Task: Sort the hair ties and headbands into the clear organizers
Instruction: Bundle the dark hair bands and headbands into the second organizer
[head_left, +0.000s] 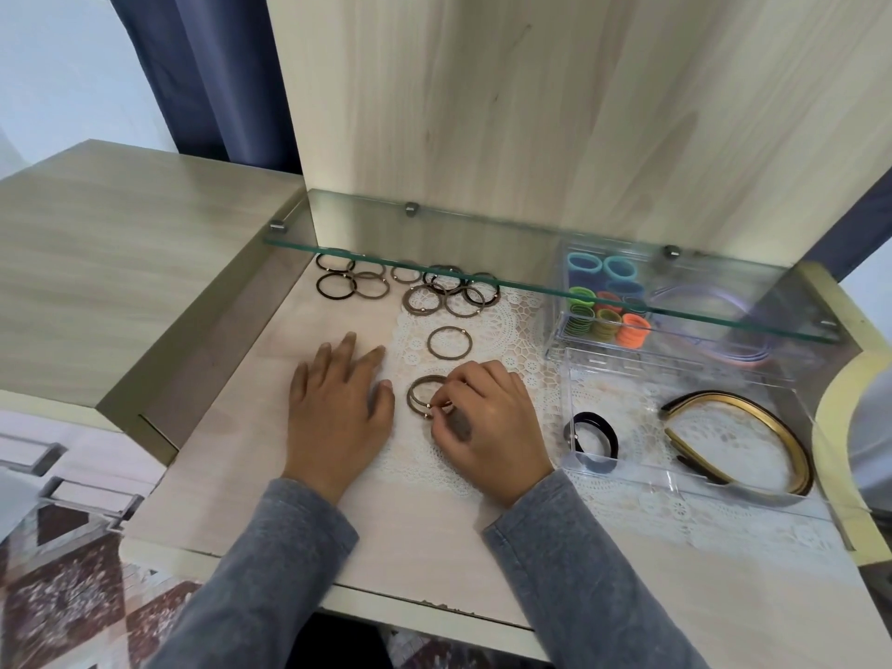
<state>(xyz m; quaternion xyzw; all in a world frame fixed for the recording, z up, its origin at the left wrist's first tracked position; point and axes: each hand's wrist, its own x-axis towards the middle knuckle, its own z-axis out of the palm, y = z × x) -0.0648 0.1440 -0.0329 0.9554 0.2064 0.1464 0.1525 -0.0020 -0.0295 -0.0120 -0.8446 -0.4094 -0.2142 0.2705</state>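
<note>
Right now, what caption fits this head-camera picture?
Right hand pinches brown hair ties on the lace mat; left hand lies flat.

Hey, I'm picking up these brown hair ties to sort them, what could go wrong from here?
1. The right hand pinches stacked brown hair ties only near their beads; one could slip out on the way to the clear organizer.
2. The loose ties at the back lie under the glass shelf, so reaching in might bump its edge.
3. The lace doily could snag and shift.
</note>
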